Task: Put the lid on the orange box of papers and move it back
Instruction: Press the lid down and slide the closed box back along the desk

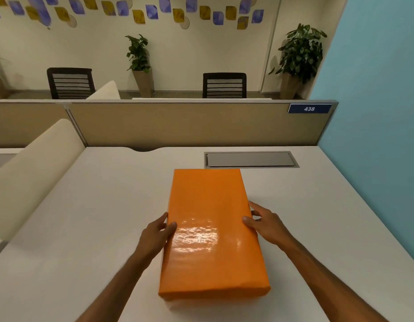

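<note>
The orange box (210,201) lies lengthwise on the white desk (85,228), its glossy orange lid covering the whole top, so the papers inside are hidden. My left hand (155,235) grips the box's left long side, thumb on the lid and fingers down the wall. My right hand (263,223) holds the right long side the same way, thumb on top. Both hands sit around the middle of the box's length. Its near end looks slightly raised or dented at the right corner.
A grey cable hatch (250,159) is set into the desk just behind the box. A beige partition (189,124) with a blue "438" tag (309,109) closes the back. A cream divider (36,173) stands left, a blue wall (375,112) right.
</note>
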Demonstrator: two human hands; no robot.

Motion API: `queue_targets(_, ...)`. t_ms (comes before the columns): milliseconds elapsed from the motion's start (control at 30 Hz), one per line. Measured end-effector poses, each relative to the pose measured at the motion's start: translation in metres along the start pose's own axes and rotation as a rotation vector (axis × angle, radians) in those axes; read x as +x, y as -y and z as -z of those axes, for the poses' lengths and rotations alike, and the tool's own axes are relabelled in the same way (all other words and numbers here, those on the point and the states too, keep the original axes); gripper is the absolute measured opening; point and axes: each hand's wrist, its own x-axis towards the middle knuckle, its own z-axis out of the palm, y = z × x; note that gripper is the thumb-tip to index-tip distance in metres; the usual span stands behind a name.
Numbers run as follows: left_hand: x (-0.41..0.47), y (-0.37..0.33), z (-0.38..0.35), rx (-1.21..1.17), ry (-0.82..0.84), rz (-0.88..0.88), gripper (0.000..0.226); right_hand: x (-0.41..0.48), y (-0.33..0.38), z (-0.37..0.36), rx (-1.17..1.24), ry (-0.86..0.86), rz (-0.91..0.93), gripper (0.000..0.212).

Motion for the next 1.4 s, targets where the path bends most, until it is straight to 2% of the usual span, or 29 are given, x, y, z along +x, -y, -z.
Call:
queue_targets(200,-0.013,0.008,-0.005,-0.059,-0.054,0.002,0.056,-0.030,-0.008,-0.013,0.059,-0.045,-0.006,0.068)
queue_targets(400,-0.017,0.010,-0.006,-0.114,-0.018,0.030,0.062,-0.043,-0.003,-0.013,0.118,-0.028,-0.029,0.067)
queue_targets(567,-0.029,0.028,-0.009,-0.252,0.022,0.100,0.069,-0.064,-0.021,-0.017,0.414,0.000,-0.111,0.074)
queue_targets(733,-0.036,0.037,-0.011,-0.358,0.029,0.166,0.084,-0.073,-0.038,-0.020,0.640,0.128,-0.155,0.072)
queue_targets(800,-0.036,0.036,-0.011,-0.376,0.031,0.169,0.082,-0.071,-0.039,-0.020,0.704,0.164,-0.156,0.072)
queue_targets(1000,-0.032,0.034,-0.004,-0.365,-0.012,0.149,0.067,-0.057,-0.034,-0.019,0.745,0.225,-0.126,0.086)
queue_targets(1400,-0.035,0.027,0.049,-0.387,-0.152,0.109,0.057,-0.014,0.018,-0.041,0.721,0.334,-0.059,0.091)
